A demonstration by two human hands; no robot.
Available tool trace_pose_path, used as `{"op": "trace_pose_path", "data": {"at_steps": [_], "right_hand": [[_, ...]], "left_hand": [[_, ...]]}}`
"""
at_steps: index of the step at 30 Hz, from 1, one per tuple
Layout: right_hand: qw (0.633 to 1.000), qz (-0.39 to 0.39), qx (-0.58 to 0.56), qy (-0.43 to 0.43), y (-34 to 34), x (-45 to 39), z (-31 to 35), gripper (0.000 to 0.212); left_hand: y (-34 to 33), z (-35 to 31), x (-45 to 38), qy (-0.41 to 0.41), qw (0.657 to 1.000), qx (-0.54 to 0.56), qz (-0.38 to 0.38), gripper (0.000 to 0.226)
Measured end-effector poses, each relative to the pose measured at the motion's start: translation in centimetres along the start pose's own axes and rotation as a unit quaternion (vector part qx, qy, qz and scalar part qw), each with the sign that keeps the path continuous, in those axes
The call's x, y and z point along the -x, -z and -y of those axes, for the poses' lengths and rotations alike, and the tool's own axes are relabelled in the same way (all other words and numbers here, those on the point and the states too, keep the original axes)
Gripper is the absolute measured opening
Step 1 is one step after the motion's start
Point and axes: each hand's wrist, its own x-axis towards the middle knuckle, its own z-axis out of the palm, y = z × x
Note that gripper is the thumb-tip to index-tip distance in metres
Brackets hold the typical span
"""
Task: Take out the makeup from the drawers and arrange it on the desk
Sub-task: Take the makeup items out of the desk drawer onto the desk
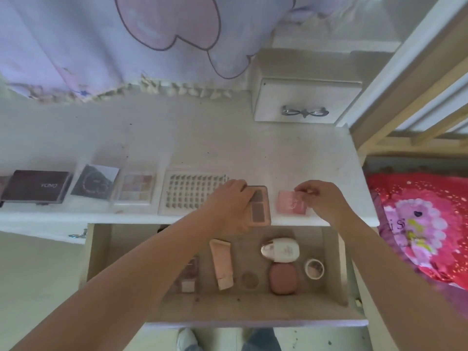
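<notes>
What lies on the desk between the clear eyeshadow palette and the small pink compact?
In the head view, two things lie between the eyeshadow palette and the pink compact: a white perforated tray, then a brown palette gripped by the left hand.

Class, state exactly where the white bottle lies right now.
In the head view, the white bottle lies on its side in the open drawer, right of the pink tube and just behind the mauve compact.

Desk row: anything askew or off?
Mostly tidy. The black-and-white card sits rotated against the squared-up palettes. The pink-brown palette under the left hand overhangs the desk edge above the open drawer.
</notes>
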Motion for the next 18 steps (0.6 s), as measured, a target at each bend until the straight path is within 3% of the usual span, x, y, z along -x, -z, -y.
{"op": "trace_pose_path", "data": {"at_steps": [4,11,18], "right_hand": [[1.000,-0.011,0.000,0.007,0.2,-1.5,-2.0,0.012],[0.987,-0.063,0.137,0.052,-0.6,-0.9,-3.9,0.013],[0.955,-0.055,0.290,0.039,-3.0,-0.1,-3.6,0.025]], "left_hand": [[-0.9,-0.3,-2.8,0.022,0.999,-0.049,-0.010,0.079],[-0.4,-0.2,-3.2,0.047,0.997,-0.060,0.023,0.086],[-0.4,-1.6,-1.5,0.092,0.989,-0.103,0.047,0.087]]}}
